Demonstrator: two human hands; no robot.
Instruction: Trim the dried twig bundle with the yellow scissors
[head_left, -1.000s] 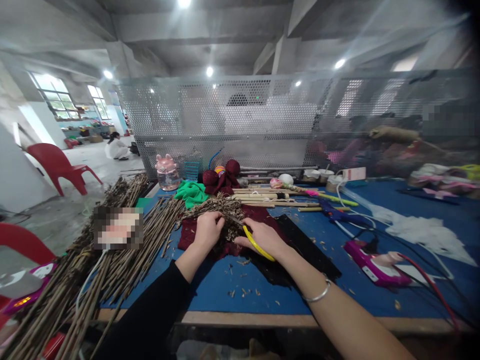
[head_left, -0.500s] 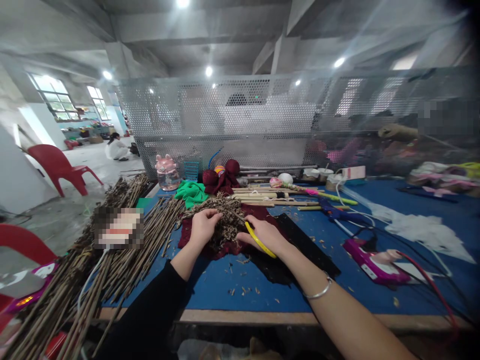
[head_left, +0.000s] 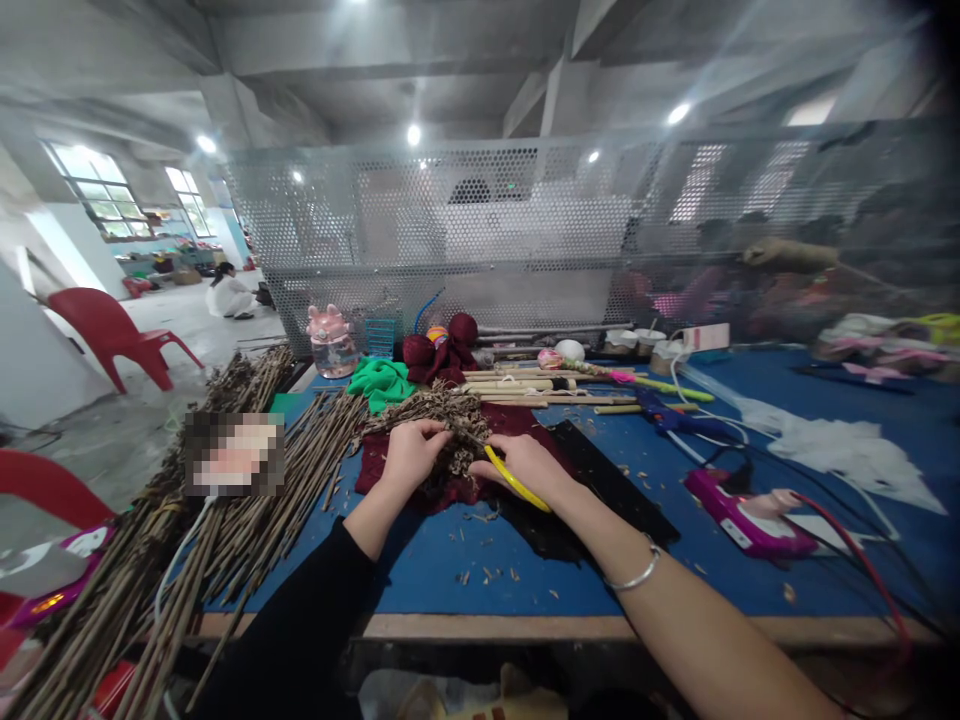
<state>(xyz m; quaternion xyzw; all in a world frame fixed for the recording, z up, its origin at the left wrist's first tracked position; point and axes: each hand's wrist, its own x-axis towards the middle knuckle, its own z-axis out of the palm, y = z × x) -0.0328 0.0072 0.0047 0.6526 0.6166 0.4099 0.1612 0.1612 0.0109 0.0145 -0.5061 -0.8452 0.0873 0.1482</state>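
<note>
My right hand (head_left: 525, 468) is closed round a hand tool with a curved yellow handle (head_left: 517, 482). Its working end is too small and dark to make out among the stems. Opposite it, my left hand (head_left: 412, 455) pinches at the dried brown plant heads (head_left: 461, 458), fingers and thumb together on a stem. The two hands are close to each other, with the dried heads between them. Beneath lies a dark red cloth (head_left: 375, 462), and a black cloth (head_left: 615, 480) sticks out to the right.
Long dried stems (head_left: 277, 500) cover the left side. A green cloth (head_left: 381, 384), a pink-lidded jar (head_left: 330, 345) and dark red balls (head_left: 463, 330) stand behind. On the right are a blue glue gun (head_left: 679, 418), a purple power strip (head_left: 750, 520) and cables. A perforated metal screen (head_left: 420, 230) closes the back.
My left hand has shifted slightly right, nearer the right hand and the tool. The view has moved a little; the cloths and stems stay where they were.
</note>
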